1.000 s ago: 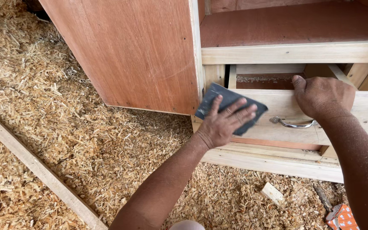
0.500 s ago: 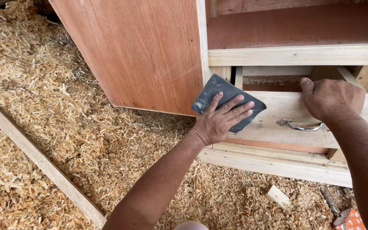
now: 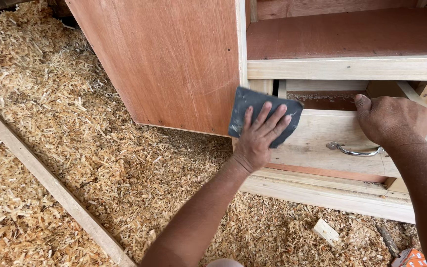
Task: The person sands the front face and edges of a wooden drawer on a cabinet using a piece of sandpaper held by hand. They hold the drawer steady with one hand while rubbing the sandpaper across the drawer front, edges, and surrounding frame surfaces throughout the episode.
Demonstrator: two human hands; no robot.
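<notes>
Sandpaper lies pinned flat under the spread left hand against the drawer front corner. Right hand grips the drawer's top edge (likely steadying it), above the metal handle.

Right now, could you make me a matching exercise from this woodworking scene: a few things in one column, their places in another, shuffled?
Things:
1. sandpaper
2. handle
3. wood strip
4. offcut

Places:
A. lying across the shavings at the left
B. on the drawer front, below the right hand
C. on the floor below the drawer
D. under the left hand, at the drawer's left end

Pairs: 1-D, 2-B, 3-A, 4-C
</notes>
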